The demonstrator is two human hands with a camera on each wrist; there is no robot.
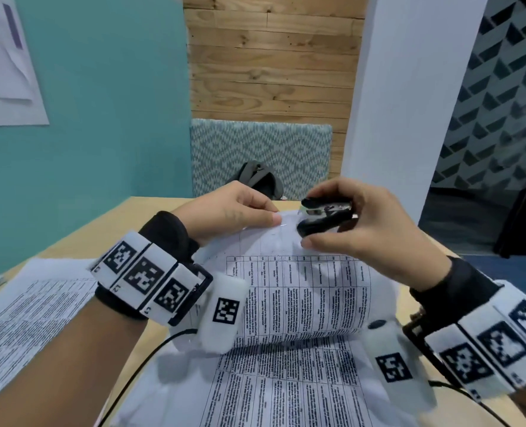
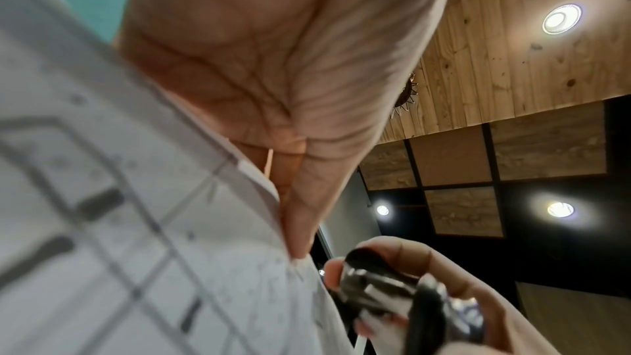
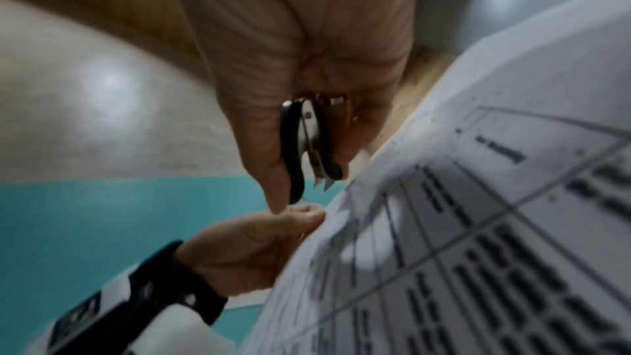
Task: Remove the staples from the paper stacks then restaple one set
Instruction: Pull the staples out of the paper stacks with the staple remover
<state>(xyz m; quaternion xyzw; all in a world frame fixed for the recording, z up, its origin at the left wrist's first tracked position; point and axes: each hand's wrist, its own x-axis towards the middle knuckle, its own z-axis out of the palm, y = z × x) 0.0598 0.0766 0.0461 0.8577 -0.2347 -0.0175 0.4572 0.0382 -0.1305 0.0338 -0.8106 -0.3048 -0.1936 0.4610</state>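
Right now the person has the printed paper stack (image 1: 298, 291) lifted off the wooden table (image 1: 107, 229), its far corner raised and the lower pages sagging in a curl toward their lap, which I take to be a way of bringing the stapled corner up where both hands can work on it. The left hand (image 1: 227, 211) pinches that corner between thumb and forefinger, fingers curled onto the sheet just beside a small thin mark (image 1: 283, 224) that may be the staple, though it is too small to be sure. Holding so close to it probably keeps the pages taut and stops them tearing when the metal is pulled. The right hand (image 1: 357, 229) is clenched around a black staple remover (image 1: 324, 218), thumb under and fingers over, with the tool poised just beside the corner; the right wrist view shows its pointed metal claws (image 3: 322, 184) aimed at the edge of the page, near it, but I cannot tell whether they touch. A second set of printed pages (image 1: 27, 315) lies flat on the table to the left, well apart, seemingly waiting its turn. My guess is the step in hand is prying this staple out, so the task looks early.
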